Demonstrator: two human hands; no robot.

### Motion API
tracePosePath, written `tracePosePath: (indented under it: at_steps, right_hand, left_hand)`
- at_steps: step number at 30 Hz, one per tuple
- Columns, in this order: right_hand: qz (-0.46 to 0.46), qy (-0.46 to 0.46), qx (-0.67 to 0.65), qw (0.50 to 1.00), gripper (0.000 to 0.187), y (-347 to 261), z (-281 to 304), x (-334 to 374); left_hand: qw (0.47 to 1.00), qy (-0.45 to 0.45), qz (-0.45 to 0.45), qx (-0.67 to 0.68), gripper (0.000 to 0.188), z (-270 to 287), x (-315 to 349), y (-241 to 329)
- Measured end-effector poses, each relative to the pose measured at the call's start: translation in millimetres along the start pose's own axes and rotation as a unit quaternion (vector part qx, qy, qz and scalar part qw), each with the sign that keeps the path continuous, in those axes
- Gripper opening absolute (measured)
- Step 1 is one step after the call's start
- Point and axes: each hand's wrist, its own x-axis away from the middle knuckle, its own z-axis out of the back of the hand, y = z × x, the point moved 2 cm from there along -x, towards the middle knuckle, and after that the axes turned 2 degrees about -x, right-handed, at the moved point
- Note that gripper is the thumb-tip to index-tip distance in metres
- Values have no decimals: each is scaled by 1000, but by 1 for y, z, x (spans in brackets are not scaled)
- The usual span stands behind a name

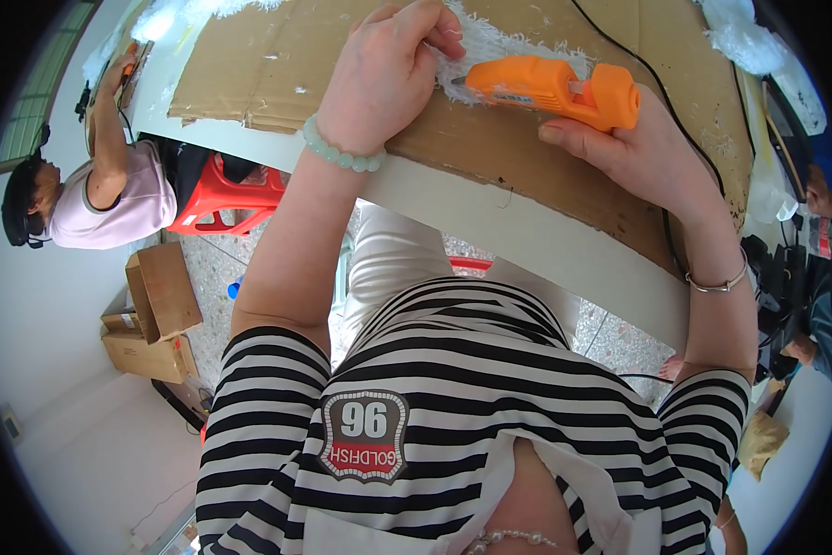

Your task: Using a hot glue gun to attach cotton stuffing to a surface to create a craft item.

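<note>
Cardboard [476, 148] on the bench [444, 211] underlies the fluff [518, 44]. Over the fluff, the right hand [657, 153] grips the glue gun [525, 81]; left of the fluff, the left hand [376, 79] curls, hold unclear. Best keep them apart.

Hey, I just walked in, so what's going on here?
The person's right hand grips an orange glue gun, its nozzle pointing toward the left hand. That hand is curled beside white fluffy material on a cardboard sheet; whether it pinches any is unclear. Another person sits off to the left.

Bright, with strong edge distortion.
</note>
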Motion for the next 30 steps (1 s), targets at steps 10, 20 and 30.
tracePosePath:
  at_steps: [10,20,30]
  right_hand:
    - [60,39,17,997,30,0,-6,-1]
    - [47,40,-4,998,30,2,-6,1]
    - [2,4,-10,1000,27,-5,4,2]
  left_hand:
    - [1000,-11,-6,11,30,-14,7,-27]
    - [1000,-15,4,7,30,-16,9,-25]
    - [999,-24,12,22,30,-14,8,-31]
